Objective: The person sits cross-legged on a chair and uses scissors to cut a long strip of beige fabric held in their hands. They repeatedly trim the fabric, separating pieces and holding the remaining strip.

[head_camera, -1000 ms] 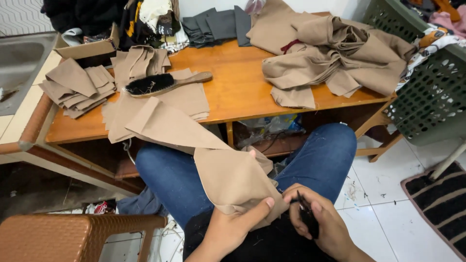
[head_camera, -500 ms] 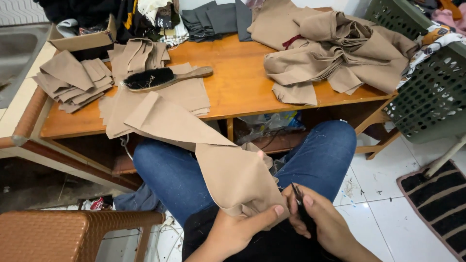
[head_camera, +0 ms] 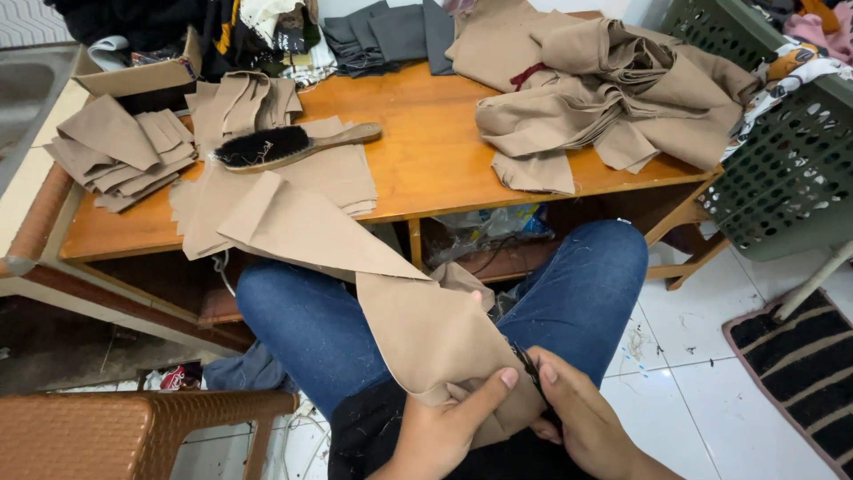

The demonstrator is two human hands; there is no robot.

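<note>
My left hand (head_camera: 449,425) pinches the lower corner of a long tan fabric piece (head_camera: 418,311) that drapes from the wooden table (head_camera: 426,151) down over my lap. My right hand (head_camera: 582,418) holds small dark scissors (head_camera: 526,364) right against the fabric's edge, next to my left thumb. Both hands rest between my knees, which are in blue jeans (head_camera: 577,284).
A black-bristled wooden brush (head_camera: 289,144) lies on stacked tan pieces. Folded tan pieces (head_camera: 120,151) sit at the table's left, a loose tan heap (head_camera: 604,89) at its right. A green plastic basket (head_camera: 782,169) stands right, a brown plastic stool (head_camera: 107,436) lower left.
The view has shifted slightly. My hands stay together at the fabric's corner, with the right hand and scissors edging closer to the cloth.
</note>
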